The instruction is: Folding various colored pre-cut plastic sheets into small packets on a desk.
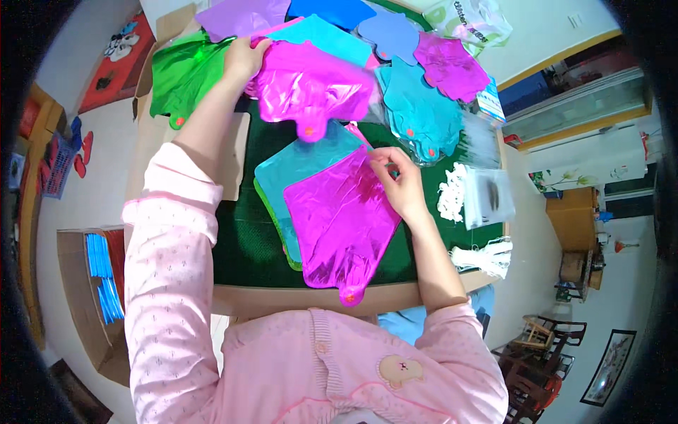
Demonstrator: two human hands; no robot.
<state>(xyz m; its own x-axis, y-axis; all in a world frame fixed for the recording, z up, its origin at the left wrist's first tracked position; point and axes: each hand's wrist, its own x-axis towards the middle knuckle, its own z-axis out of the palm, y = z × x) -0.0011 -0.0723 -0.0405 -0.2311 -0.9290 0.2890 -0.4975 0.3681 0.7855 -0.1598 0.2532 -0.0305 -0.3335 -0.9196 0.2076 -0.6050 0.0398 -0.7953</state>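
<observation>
My left hand (244, 59) reaches to the far side of the table, its fingers closed on the edge of a shiny pink flat foil balloon (311, 79) with a rounded tab hanging down. Closer to me, a magenta foil balloon (344, 212) lies flat, its tab pointing toward my body. Beneath it, a teal foil balloon (277, 177) and a green edge stick out on the left. My right hand (402, 185) is at the magenta balloon's upper right corner, thumb and forefinger pinched together there.
Around the far edge lie flat foil balloons: green (185, 74), purple (244, 15), blue (332, 11) and teal (420, 106). Clear plastic bags (489, 196), a white pile (452, 192) and a bundle of white strings (487, 257) line the right side. A cardboard box (81, 283) stands left.
</observation>
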